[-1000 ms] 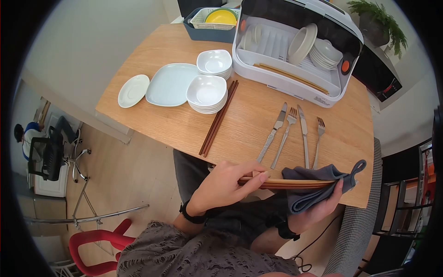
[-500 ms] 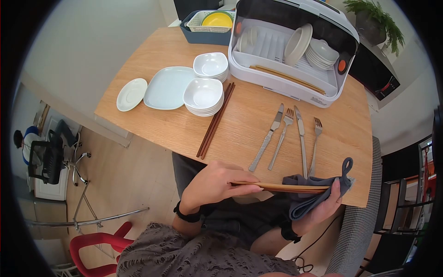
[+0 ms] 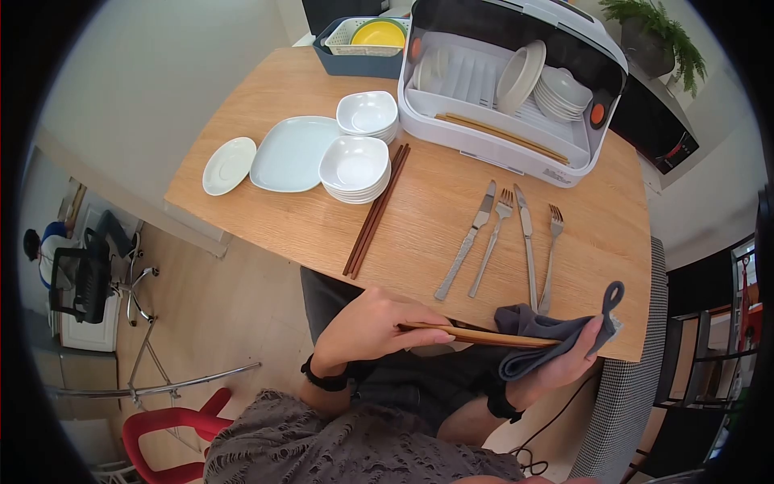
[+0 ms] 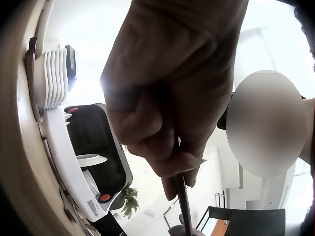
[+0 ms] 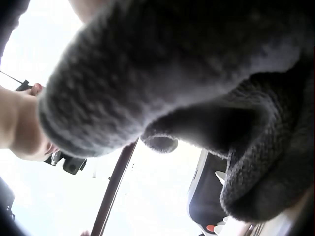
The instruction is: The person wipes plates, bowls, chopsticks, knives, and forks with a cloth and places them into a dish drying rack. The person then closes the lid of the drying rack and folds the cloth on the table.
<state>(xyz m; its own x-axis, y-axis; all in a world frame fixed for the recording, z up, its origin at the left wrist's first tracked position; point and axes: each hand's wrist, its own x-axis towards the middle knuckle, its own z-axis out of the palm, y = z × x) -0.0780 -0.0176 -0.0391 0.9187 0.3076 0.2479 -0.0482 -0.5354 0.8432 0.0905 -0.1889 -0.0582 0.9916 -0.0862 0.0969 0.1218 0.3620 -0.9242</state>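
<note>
1. Left hand (image 3: 375,325): pinches one end of the held chopsticks (image 3: 476,335) between thumb and fingers. The hold at the very end appears to leave most of their length exposed.
2. Right hand (image 3: 567,365): grips the folded cloth (image 3: 532,323), which meets the other end of the sticks. The cloth presumably serves as a layer between palm and wood. Exact number of sticks in the grip: cannot tell.
3. Location of held items: over the person's lap, at the near edge of the bench (image 3: 282,234); support at both ends seems to steady them.
4. Two knives and two forks (image 3: 504,211) lie side by side, handles toward the person, apart enough to be told one from another.
5. Dark chopsticks (image 3: 376,218) lie roughly parallel beside the stacked bowls (image 3: 355,165). Nesting the bowls likely saves room.
6. Large plate (image 3: 286,153) lies flat between the bowls and small plate (image 3: 229,166).
7. Open dish box (image 3: 451,139): its slots hold plates (image 3: 522,77) on edge; light chopsticks (image 3: 501,136) occupy the front tray, which suits their length.
</note>
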